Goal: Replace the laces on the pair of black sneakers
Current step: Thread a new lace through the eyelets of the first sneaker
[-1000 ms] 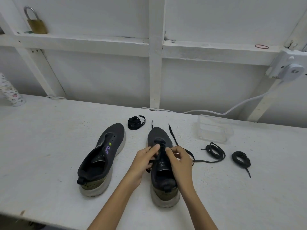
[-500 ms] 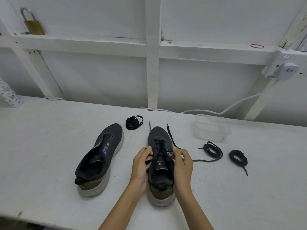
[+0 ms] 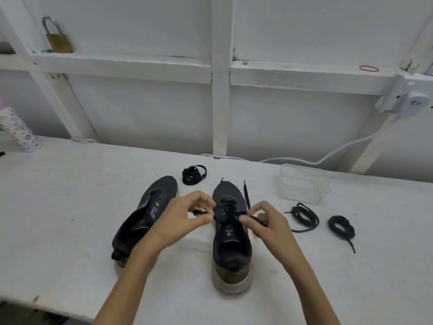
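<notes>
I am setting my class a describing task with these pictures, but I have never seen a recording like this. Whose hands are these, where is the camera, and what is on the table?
There is no machine here. A person works with bare hands, and the camera sits on their head, looking forward and down, so their own arms reach in from below.

On the white table stand two black sneakers. The left sneaker shows no lace. The right sneaker is partly laced, and the left hand and right hand each pinch one side of its black lace.

One coiled lace lies behind the shoes. Two more coils lie to the right, near a clear plastic box.
</notes>
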`<action>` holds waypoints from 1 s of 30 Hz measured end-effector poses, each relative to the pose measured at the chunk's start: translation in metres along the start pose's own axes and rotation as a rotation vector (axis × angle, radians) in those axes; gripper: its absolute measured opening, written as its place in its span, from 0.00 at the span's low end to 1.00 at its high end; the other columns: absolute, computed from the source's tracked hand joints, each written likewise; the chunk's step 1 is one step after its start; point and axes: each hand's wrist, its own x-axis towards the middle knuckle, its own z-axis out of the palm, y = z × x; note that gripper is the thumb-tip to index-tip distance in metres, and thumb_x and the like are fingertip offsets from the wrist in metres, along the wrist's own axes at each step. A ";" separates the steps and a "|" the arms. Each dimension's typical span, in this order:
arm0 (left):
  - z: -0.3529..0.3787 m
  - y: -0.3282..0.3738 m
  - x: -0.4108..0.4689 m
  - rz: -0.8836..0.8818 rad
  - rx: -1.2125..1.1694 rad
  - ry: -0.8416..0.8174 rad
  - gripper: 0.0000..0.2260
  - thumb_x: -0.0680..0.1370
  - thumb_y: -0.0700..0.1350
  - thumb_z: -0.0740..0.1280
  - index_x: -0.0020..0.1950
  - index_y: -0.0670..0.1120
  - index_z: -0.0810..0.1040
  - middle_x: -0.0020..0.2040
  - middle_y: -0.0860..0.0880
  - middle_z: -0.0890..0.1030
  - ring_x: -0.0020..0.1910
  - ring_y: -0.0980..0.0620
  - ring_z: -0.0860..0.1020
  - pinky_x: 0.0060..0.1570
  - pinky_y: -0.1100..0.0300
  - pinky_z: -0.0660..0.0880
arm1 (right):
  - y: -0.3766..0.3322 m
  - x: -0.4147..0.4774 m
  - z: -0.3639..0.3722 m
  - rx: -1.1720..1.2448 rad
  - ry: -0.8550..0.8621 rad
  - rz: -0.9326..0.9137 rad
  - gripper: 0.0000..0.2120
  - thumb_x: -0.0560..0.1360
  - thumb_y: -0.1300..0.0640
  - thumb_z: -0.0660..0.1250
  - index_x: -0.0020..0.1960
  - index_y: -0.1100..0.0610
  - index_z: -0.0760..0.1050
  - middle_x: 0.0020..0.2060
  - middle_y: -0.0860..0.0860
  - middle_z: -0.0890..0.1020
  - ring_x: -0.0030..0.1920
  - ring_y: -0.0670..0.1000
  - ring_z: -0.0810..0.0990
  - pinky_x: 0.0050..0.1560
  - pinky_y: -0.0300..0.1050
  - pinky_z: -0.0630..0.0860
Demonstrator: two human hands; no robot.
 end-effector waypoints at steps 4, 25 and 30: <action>-0.003 0.026 0.028 0.213 0.182 -0.072 0.09 0.75 0.36 0.70 0.49 0.49 0.80 0.43 0.57 0.83 0.46 0.62 0.78 0.49 0.73 0.69 | -0.038 0.023 0.002 -0.216 -0.250 -0.096 0.14 0.71 0.51 0.76 0.55 0.48 0.78 0.32 0.41 0.76 0.32 0.40 0.73 0.31 0.30 0.65; 0.101 -0.034 0.016 -0.275 -0.231 0.211 0.45 0.67 0.50 0.79 0.75 0.54 0.55 0.67 0.58 0.66 0.66 0.56 0.67 0.63 0.60 0.67 | -0.081 0.061 -0.012 0.139 -0.386 -0.015 0.10 0.73 0.63 0.73 0.36 0.61 0.74 0.29 0.56 0.74 0.26 0.48 0.66 0.29 0.34 0.67; 0.101 -0.037 0.014 -0.328 -0.212 0.179 0.45 0.58 0.63 0.75 0.71 0.59 0.60 0.70 0.57 0.69 0.68 0.55 0.69 0.69 0.50 0.68 | -0.104 0.074 -0.022 0.406 -0.331 0.001 0.06 0.64 0.61 0.74 0.32 0.58 0.78 0.33 0.56 0.76 0.27 0.47 0.65 0.29 0.33 0.65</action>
